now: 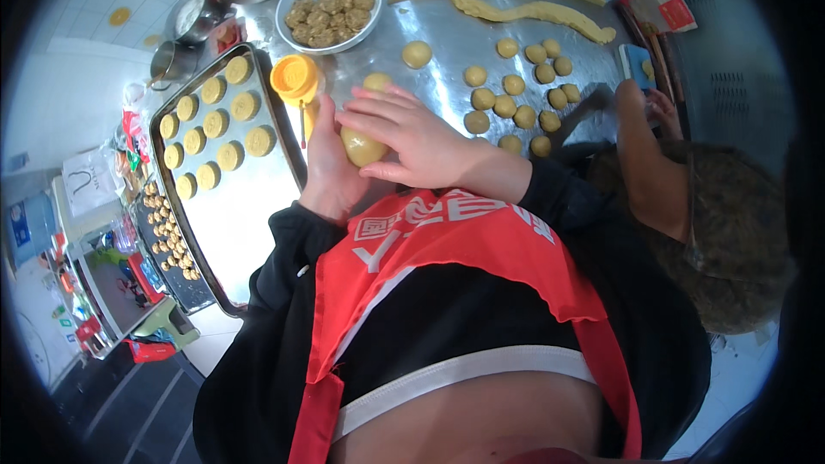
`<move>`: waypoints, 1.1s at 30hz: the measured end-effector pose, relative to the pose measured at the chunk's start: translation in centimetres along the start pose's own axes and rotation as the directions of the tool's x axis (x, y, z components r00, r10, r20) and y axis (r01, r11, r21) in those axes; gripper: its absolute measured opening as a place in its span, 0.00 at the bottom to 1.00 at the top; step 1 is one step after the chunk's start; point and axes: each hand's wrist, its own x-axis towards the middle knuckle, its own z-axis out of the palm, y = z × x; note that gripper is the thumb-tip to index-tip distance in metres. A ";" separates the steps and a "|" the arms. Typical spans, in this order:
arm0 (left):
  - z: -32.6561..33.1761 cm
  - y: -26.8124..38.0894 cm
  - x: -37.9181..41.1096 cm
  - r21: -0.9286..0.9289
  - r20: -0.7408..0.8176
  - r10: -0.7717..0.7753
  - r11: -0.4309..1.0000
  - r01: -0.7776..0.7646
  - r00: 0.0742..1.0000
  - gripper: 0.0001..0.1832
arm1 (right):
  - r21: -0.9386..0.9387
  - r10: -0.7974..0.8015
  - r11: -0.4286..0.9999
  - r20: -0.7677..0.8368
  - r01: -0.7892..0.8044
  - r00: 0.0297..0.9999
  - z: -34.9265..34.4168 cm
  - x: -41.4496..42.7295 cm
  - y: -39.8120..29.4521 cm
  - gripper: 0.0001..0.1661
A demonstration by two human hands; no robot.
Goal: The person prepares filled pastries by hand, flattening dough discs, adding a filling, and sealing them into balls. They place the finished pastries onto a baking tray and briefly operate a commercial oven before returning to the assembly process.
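Note:
A smooth yellow dough ball [362,145] sits between my two palms. My left hand [332,171] cups it from the left, and my right hand [422,135] lies over its right side with the fingers reaching across. Just beyond my fingers a second dough ball [377,81] rests on the metal table [438,93], partly hidden by the right hand. Farther off is another dough ball [417,54]. An orange plastic mooncake mould [294,79] stands left of my hands. Several stamped round cakes [229,156] lie in rows on a baking tray [271,187].
A white bowl [281,19] holds lumpy brown filling balls [332,13]. Two long dough strips [535,11] lie at the back. Several small dough balls [514,84] spread to the right, near another person's arm [651,167]. A dark tray [193,293] with small clustered pieces is at left.

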 end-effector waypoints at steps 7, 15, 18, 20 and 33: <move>-1.3 -0.4 4.4 0.135 -0.156 -0.001 0.991 0.023 0.988 0.40 | 0.225 0.366 0.916 -0.132 -0.332 0.921 1.6 -3.9 7.8 0.35; -2.9 0.8 6.1 0.029 -0.129 0.023 0.999 -0.019 0.991 0.27 | -0.099 0.411 0.904 -0.073 -0.417 0.909 4.9 -9.1 16.9 0.34; -3.9 0.9 6.2 0.006 -0.121 0.020 1.000 -0.019 0.992 0.26 | -0.127 0.321 0.923 -0.272 -0.364 0.907 2.5 -9.2 18.4 0.32; -4.2 1.0 6.4 -0.014 -0.115 0.033 0.999 -0.035 0.993 0.25 | -0.248 0.348 0.840 -0.439 -0.484 0.829 -0.7 -9.0 20.4 0.26; -2.8 0.7 5.3 0.113 0.049 0.115 0.986 -0.120 0.992 0.23 | 0.211 0.694 0.654 -0.551 -0.727 0.464 -3.2 -8.0 21.4 0.15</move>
